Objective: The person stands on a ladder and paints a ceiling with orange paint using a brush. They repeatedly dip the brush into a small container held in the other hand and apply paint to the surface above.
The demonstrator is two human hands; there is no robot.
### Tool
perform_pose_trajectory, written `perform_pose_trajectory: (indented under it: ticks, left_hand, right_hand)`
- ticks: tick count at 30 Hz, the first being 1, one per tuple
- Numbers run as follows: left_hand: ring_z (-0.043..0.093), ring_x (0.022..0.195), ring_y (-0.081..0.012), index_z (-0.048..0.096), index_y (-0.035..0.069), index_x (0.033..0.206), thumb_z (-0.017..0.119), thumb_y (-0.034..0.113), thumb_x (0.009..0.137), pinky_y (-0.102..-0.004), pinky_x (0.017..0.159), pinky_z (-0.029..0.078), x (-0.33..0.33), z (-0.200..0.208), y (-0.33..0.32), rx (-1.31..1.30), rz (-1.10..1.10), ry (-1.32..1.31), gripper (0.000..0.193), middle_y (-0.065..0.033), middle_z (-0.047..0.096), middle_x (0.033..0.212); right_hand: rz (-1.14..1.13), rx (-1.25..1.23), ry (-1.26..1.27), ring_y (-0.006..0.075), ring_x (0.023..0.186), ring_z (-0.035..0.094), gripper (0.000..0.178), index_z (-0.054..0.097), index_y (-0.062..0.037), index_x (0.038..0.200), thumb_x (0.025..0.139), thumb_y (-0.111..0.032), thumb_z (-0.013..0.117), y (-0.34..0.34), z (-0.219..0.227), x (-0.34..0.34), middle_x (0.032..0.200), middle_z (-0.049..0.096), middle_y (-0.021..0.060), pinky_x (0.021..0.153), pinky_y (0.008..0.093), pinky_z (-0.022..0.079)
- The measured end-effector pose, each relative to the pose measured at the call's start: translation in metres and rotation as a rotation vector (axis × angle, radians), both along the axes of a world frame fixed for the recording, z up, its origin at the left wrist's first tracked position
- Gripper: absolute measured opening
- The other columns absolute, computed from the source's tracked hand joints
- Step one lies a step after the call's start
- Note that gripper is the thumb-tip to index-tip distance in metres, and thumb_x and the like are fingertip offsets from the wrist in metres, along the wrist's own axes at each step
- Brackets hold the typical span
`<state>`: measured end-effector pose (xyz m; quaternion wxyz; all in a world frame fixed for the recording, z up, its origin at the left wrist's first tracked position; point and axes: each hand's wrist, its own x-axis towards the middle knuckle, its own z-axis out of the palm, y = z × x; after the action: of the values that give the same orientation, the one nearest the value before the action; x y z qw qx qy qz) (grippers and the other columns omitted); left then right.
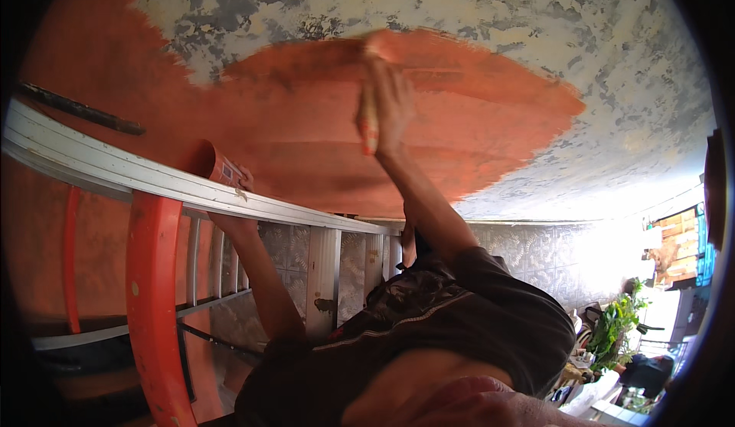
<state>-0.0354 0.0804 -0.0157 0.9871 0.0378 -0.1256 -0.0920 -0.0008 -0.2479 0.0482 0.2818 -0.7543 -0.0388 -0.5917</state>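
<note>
My right hand [392,105] is closed round the handle of a paintbrush [369,130], slightly blurred. The bristles press on the wall at the upper edge of a fresh orange patch [306,128]. Above and right of the patch, the wall [582,36] is mottled pale and grey. My left hand [244,177] grips an orange-stained paint container [220,165] from its right side, just beyond the ladder's rail. The container is tilted in the view, and its contents cannot be made out.
An aluminium ladder [115,159] with a wide orange upright part [153,297] stands along my left side. A dark bar [80,108] lies near its rail at the far left. Patterned grey tiles [528,255] show below. Green plants [612,327] and assorted items are at the lower right.
</note>
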Motion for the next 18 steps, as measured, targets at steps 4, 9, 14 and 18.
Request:
perform_pose_trajectory:
  ticks: [4, 9, 14, 18]
  left_hand:
    - [0.044, 0.129, -0.0352, 0.049, 0.008, 0.141, 0.056, 0.035, 0.098, -0.0420, 0.096, 0.054, 0.005, -0.012, 0.013, 0.135, 0.186, -0.012, 0.051, -0.0131, 0.052, 0.142]
    - [0.047, 0.126, -0.0371, 0.049, 0.004, 0.140, 0.054, 0.033, 0.100, -0.0417, 0.093, 0.057, 0.007, -0.016, 0.016, 0.139, 0.301, 0.071, 0.050, -0.0163, 0.052, 0.140]
    - [0.051, 0.122, -0.0363, 0.049, 0.001, 0.137, 0.058, 0.035, 0.098, -0.0450, 0.097, 0.052, 0.009, -0.041, 0.027, 0.134, 0.308, 0.119, 0.052, -0.0192, 0.055, 0.132]
    - [0.046, 0.128, -0.0414, 0.046, 0.001, 0.141, 0.062, 0.037, 0.095, -0.0464, 0.096, 0.056, 0.001, -0.031, -0.001, -0.048, 0.158, 0.012, 0.060, -0.0191, 0.051, 0.139]
  right_hand:
    - [0.466, -0.100, 0.024, 0.0319, 0.092, 0.063, 0.040, 0.065, -0.0068, 0.124, 0.084, -0.003, 0.064, 0.060, 0.030, 0.022, 0.107, 0.066, 0.0150, 0.075, 0.0435, 0.051]
    - [0.197, -0.052, 0.393, 0.0262, 0.091, 0.064, 0.028, 0.064, -0.0047, 0.118, 0.091, -0.005, 0.059, -0.021, 0.016, 0.002, 0.104, 0.066, 0.0162, 0.069, 0.0372, 0.050]
    - [-0.194, 0.266, -0.132, 0.0237, 0.099, 0.065, 0.035, 0.056, 0.0054, 0.129, 0.097, -0.009, 0.059, -0.155, -0.004, -0.064, 0.115, 0.066, 0.0174, 0.080, 0.0327, 0.051]
    - [-0.280, 0.197, -0.244, 0.0286, 0.109, 0.062, 0.032, 0.056, 0.0053, 0.128, 0.099, -0.007, 0.058, -0.130, 0.013, -0.072, 0.125, 0.062, 0.0190, 0.088, 0.0390, 0.051]
